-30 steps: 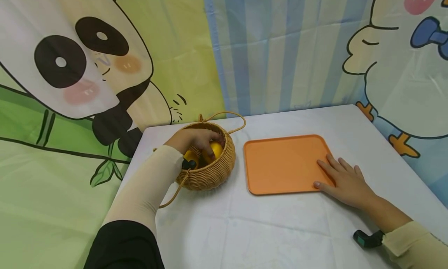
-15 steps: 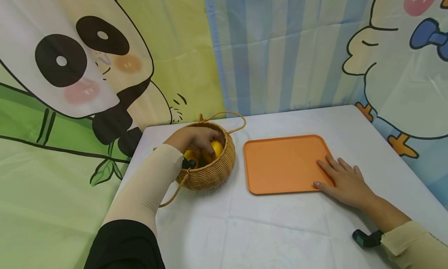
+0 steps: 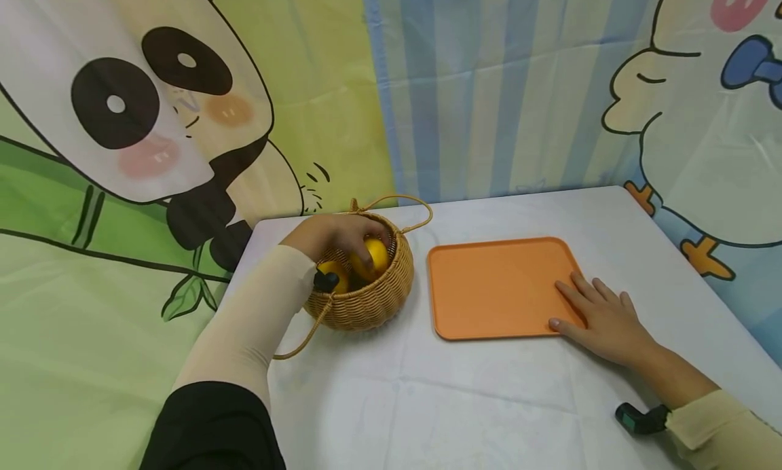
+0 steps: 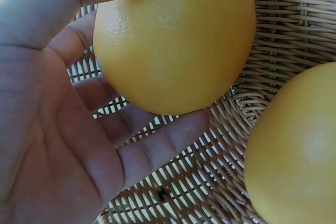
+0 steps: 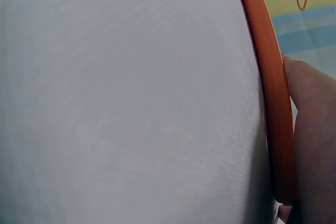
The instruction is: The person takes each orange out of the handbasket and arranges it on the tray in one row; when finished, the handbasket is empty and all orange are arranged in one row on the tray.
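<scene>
My left hand [image 3: 342, 236] reaches into a round wicker basket [image 3: 369, 310]. It grips a smooth, round yellow fruit [image 3: 375, 255]. From the left wrist view, the thumb and fingers curl around that fruit [image 4: 178, 40]; some fingers pass behind it. A second yellow fruit [image 4: 299, 150] lies apart from the hand in the basket. My right hand [image 3: 605, 324] rests with spread, straight fingers on the right edge of an orange tray [image 3: 495, 293]. Only part of that hand [image 5: 317, 129] and the tray rim [image 5: 270, 93] show in the right wrist view.
The basket's two looped handles [image 3: 421, 212] stick out at its back right and front left. A white-covered table [image 3: 458, 402] carries basket and tray. Printed cloths [image 3: 464, 103] hang right behind it and to its left.
The left hand has risen slightly inside the basket with the fruit, and more of both fruits shows. The head view has shifted a little. The right hand stays on the tray.
</scene>
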`<action>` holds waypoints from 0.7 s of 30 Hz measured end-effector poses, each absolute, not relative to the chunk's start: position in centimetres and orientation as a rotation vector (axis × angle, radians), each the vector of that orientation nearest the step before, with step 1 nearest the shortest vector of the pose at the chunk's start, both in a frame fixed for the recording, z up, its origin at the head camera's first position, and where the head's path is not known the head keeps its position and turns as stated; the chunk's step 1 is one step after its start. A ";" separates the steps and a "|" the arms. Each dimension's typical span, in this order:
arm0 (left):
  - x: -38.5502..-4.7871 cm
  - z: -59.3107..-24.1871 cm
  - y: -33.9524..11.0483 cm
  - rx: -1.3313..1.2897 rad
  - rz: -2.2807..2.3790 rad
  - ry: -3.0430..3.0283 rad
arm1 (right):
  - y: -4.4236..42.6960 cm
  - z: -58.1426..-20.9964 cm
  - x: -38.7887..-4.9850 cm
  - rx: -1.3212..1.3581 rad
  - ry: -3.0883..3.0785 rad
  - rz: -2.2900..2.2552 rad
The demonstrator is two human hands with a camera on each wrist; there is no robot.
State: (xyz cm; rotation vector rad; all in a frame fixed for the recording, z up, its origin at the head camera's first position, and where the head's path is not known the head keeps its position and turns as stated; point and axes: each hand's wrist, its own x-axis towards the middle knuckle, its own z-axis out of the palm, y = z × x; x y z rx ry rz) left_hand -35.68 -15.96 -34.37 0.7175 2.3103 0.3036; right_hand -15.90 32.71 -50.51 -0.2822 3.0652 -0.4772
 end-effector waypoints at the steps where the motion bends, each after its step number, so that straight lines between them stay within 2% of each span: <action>1: -35.7 -34.3 -16.0 0.722 0.303 2.309 | 32.7 -50.5 -15.9 -0.281 3.064 -0.476; 21: -34.8 -31.4 -16.4 0.764 0.376 2.289 | 32.6 -50.5 -15.7 -0.300 3.077 -0.495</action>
